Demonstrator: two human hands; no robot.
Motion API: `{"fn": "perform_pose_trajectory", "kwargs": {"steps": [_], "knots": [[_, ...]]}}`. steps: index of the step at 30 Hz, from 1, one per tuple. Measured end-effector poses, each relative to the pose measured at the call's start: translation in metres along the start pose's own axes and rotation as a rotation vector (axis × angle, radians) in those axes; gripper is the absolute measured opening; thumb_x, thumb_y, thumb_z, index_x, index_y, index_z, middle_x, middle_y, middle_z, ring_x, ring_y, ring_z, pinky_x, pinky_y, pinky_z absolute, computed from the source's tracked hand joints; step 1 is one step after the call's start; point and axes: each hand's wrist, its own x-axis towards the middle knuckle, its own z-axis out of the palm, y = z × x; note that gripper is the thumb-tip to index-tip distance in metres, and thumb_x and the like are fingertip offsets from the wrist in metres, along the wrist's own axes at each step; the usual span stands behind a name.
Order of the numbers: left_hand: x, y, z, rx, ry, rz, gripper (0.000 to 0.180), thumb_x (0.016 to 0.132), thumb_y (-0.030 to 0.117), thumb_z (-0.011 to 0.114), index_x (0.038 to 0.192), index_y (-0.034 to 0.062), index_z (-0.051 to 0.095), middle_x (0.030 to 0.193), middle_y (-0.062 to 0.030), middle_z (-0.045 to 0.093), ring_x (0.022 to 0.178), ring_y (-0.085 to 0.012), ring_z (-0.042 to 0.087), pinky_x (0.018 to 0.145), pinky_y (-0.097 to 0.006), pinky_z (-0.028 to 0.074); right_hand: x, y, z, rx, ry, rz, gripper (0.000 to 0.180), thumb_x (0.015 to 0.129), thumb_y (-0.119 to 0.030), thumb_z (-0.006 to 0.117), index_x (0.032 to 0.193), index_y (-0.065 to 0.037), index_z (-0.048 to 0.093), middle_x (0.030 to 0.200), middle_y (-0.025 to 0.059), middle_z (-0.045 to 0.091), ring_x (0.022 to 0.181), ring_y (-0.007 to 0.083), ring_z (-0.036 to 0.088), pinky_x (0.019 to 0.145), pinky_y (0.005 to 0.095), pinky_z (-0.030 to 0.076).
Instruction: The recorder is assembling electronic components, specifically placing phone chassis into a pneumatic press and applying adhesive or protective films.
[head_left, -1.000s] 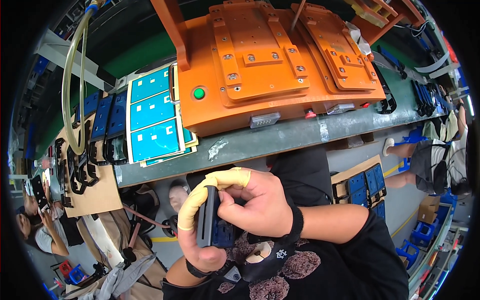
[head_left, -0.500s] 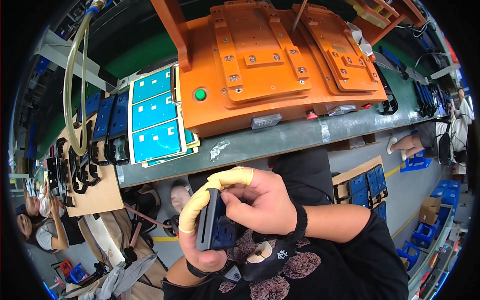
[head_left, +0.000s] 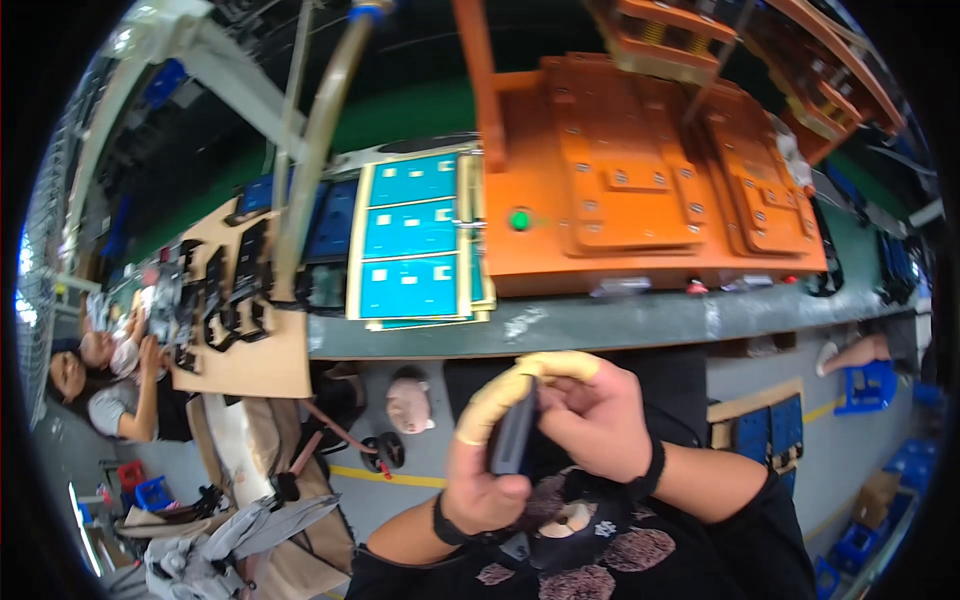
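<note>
A dark, flat rectangular part (head_left: 513, 437) is held tilted in front of my chest, its narrow grooved edge facing up. My left hand (head_left: 483, 460) is closed round its left side, with yellow finger covers on the fingers. At its upper end my right hand (head_left: 605, 420) bends inward, also with yellow covering on a finger; thumb and fingers are pinched together against the part. Most of the part's broad face is hidden by its tilt and by the right hand. The picture is somewhat blurred.
An orange machine (head_left: 640, 220) with a green button (head_left: 519, 219) stands on the green bench (head_left: 560, 335). Left of it lie blue sheets with cutouts (head_left: 410, 230); farther left, black frames (head_left: 240, 280) rest on cardboard. A person (head_left: 125, 400) sits at far left. Blue stools (head_left: 865, 388) stand right.
The view has swung left, so the bench and machine appear farther right. The part has turned more edge-on to view; both hands stay on it.
</note>
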Motion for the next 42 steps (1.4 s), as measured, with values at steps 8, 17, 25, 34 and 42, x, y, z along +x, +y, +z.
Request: {"fn": "perform_pose_trajectory", "kwargs": {"steps": [8,17,25,34,42], "knots": [[0.014,0.015,-0.01,-0.306,0.206,-0.218,0.098,0.085,0.072,0.051,0.141,-0.0067,0.035,0.141,-0.0208,0.046,0.122,-0.029,0.055,0.101,-0.043,0.049,0.023,-0.046,-0.02,-0.92,-0.083,-0.661,0.034,0.075,0.001,0.076,0.107,-0.001,0.065,0.094,0.0115,0.065,0.086,0.0266,0.064,0.078,0.0331,0.052],[0.01,0.02,-0.002,-0.158,0.199,-0.215,0.101,0.084,0.078,0.046,0.141,-0.0044,0.035,0.14,-0.0249,0.048,0.124,-0.0299,0.054,0.106,-0.042,0.044,0.028,-0.044,-0.006,-0.979,-0.169,-0.58,0.023,0.072,-0.01,0.084,0.089,-0.005,0.07,0.084,0.0082,0.064,0.077,0.0258,0.062,0.069,0.034,0.05],[0.014,0.019,-0.002,-0.166,0.217,-0.235,0.103,0.081,0.078,0.051,0.141,-0.004,0.035,0.141,-0.0247,0.047,0.127,-0.0304,0.051,0.108,-0.043,0.041,0.035,-0.041,-0.005,-1.014,-0.218,-0.596,0.017,0.077,-0.004,0.075,0.09,-0.005,0.064,0.084,0.009,0.059,0.076,0.0304,0.056,0.07,0.0371,0.047],[0.015,0.02,-0.003,-0.202,0.197,-0.21,0.098,0.086,0.078,0.044,0.141,-0.0026,0.036,0.14,-0.0244,0.048,0.121,-0.029,0.055,0.104,-0.042,0.045,0.029,-0.039,-0.007,-0.962,-0.24,-0.563,0.018,0.078,-0.001,0.072,0.091,-0.004,0.06,0.085,0.0102,0.059,0.075,0.0312,0.055,0.07,0.0381,0.045],[0.016,0.022,-0.006,-0.392,0.255,-0.279,0.104,0.082,0.08,0.045,0.142,-0.0039,0.033,0.14,-0.0255,0.046,0.118,-0.0347,0.057,0.098,-0.047,0.05,0.016,-0.035,-0.014,-0.98,-0.251,-0.583,0.022,0.076,0.0,0.074,0.092,-0.003,0.059,0.086,0.0109,0.056,0.076,0.0307,0.054,0.07,0.038,0.046]]}}
